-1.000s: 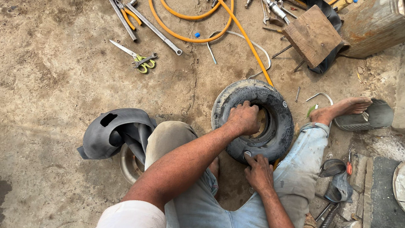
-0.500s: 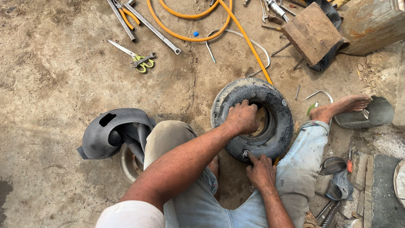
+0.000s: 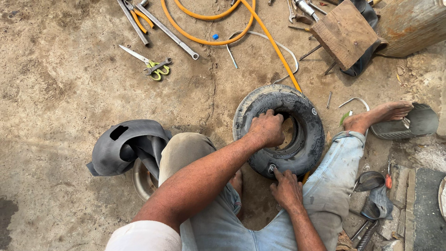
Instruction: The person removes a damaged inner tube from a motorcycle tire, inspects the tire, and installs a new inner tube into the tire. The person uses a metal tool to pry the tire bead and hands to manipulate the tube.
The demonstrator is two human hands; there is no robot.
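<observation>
Tyre: a small black rubber tyre (image 3: 278, 132) lies flat on the dirt floor (image 3: 69, 93) between our spread legs, just in front of us, with its hole facing up.
Left hand: our left hand (image 3: 267, 128) is closed over the inner edge of the tyre at its far-left side, fingers curled down into the hole.
Right hand: our right hand (image 3: 287, 188) presses on the near sidewall, fingers bent and fingertips against the rubber; we cannot tell whether it pinches anything.
Weight: we judge it moderately heavy for its size, a thick-walled thing that 2 hands move more easily than 1.
Stiffness: the tread looks stiff and holds its round shape, while the sidewall and bead should give a little under a firm push.
Surface: dusty, dry rubber, so we expect good grip and little slipping; not fragile.
Where to hold: the inner bead edge gives the surest hold, with hands on opposite sides of the hole.
Nearby: a grey limp inner tube (image 3: 127, 146) lies on a metal rim (image 3: 141, 181) at our left knee; scissors (image 3: 151, 65) and an orange hose (image 3: 232, 32) lie farther off; our bare foot (image 3: 381, 116) rests beside the tyre.
</observation>
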